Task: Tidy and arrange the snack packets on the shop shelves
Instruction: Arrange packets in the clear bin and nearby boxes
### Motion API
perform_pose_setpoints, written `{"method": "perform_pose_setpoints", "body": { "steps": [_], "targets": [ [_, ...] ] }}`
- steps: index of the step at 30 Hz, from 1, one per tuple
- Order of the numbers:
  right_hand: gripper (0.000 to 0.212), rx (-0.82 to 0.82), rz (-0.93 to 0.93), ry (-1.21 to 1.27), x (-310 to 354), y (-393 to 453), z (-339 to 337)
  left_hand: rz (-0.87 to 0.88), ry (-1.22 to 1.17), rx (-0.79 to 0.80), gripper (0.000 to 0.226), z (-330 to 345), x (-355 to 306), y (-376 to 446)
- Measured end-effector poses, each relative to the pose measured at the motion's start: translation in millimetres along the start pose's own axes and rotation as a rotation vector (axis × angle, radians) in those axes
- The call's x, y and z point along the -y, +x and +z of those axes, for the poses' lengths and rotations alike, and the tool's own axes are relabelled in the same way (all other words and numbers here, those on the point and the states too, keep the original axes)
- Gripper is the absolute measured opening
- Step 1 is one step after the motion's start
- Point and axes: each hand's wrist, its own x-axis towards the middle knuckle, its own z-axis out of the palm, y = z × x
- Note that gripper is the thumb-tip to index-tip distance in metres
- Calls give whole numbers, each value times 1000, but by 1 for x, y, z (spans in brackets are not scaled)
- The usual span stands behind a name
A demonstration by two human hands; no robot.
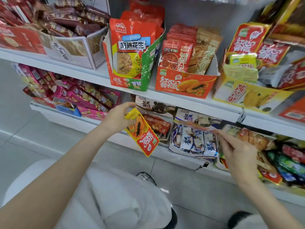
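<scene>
A shop, white shelves (189, 100) stacked with snack packets (132, 50) in torn display cartons (184, 85)

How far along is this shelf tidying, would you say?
Partly done, I'd guess. The peanut packets stand upright in their display box, and the orange papaya box holds neat rows. In hand: the left hand grips a papaya packet, and the right hand pinches a blurred packet. Still left: the jumbled packets at lower right.
</scene>
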Motion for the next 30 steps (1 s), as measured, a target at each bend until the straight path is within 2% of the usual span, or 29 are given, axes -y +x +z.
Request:
{"method": "perform_pose_setpoints", "body": {
  "steps": [2,4,7,9,11,14,15,17,19,22,23,25,26,28,30],
  "targets": [
    [17,41,116,132,-4,-5,-14,20,26,-30,59,6,-14,-5],
    [22,134,125,194,-2,-4,-28,43,27,-87,54,10,-31,-11],
    [32,247,146,272,6,3,-50,17,-137,-69,41,13,-55,-23],
    [28,289,316,510,10,5,-60,-10,-295,2,27,18,-65,-33],
    [11,254,531,820,9,3,-68,-30,-474,62,21,24,-72,-41],
    [81,267,754,1245,1,-4,-66,-88,-800,158,24,32,-82,-49],
    [94,252,786,1323,4,-5,-63,-86,-853,188,24,35,-86,-51],
    [108,184,809,1391,16,-5,-58,-53,-867,243,23,43,-95,-56],
    [101,87,790,1398,35,-1,-56,-7,-825,285,22,53,-101,-59],
    [50,-52,735,1332,61,10,-57,141,-566,218,22,67,-110,-60],
    [43,-114,711,1318,67,15,-58,212,-448,172,22,70,-114,-59],
    [42,-192,650,1288,71,24,-64,350,-236,105,24,72,-124,-60],
    [41,-201,621,1265,73,28,-68,407,-179,95,36,72,-129,-61],
    [41,-172,566,1253,71,33,-78,501,-165,140,56,68,-141,-66],
    [47,-95,516,1212,69,35,-91,583,-109,161,62,64,-156,-75]
  ]
}}
